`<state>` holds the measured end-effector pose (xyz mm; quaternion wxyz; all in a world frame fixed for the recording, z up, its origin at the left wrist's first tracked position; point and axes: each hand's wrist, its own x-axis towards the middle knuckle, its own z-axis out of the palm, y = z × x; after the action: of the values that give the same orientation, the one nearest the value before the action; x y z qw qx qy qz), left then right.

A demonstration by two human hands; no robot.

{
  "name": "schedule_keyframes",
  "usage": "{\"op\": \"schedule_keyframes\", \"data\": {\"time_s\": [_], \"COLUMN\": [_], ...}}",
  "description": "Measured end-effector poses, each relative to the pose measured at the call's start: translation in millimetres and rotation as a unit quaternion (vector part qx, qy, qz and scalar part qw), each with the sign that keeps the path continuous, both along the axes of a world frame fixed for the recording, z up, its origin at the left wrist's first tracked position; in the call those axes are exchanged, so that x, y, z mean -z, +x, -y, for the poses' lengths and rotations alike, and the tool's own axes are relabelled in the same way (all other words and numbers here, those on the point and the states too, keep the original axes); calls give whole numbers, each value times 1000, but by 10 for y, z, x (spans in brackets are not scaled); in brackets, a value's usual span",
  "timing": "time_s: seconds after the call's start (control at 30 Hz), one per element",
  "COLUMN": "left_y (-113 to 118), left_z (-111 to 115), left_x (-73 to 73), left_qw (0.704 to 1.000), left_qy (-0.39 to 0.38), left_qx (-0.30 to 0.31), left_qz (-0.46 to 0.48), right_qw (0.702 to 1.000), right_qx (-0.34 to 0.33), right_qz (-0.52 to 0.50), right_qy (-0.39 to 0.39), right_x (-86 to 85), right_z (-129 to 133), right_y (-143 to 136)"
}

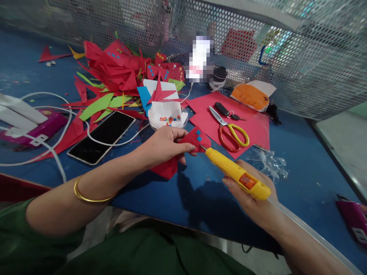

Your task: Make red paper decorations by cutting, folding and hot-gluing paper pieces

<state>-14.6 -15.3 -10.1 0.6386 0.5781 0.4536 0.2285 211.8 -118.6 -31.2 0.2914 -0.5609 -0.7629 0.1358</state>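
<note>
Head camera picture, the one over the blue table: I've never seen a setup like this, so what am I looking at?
There is no machine here. You see a person's two bare hands, in one picture from a camera worn on the head, looking forward and down. The left hand has a red paper piece with blue squares in its grip. The right hand holds a yellow glue gun, its metal tip at that paper. On the blue table lie scissors on red sheets, a dark-screened smartphone, and, farther back, a heap of mostly red paper cutouts.
</note>
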Motion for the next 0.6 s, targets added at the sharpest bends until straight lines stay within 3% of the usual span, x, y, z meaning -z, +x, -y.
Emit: {"op": "schedule_keyframes", "data": {"time_s": [0.6], "left_y": [4], "left_z": [2], "left_x": [23], "left_qw": [1000], "left_qy": [12], "left_qx": [-7], "left_qz": [1], "right_qw": [1000], "right_qx": [1], "right_qz": [-2], "right_qy": [-9], "right_x": [-9], "right_z": [4], "right_y": [-8]}}
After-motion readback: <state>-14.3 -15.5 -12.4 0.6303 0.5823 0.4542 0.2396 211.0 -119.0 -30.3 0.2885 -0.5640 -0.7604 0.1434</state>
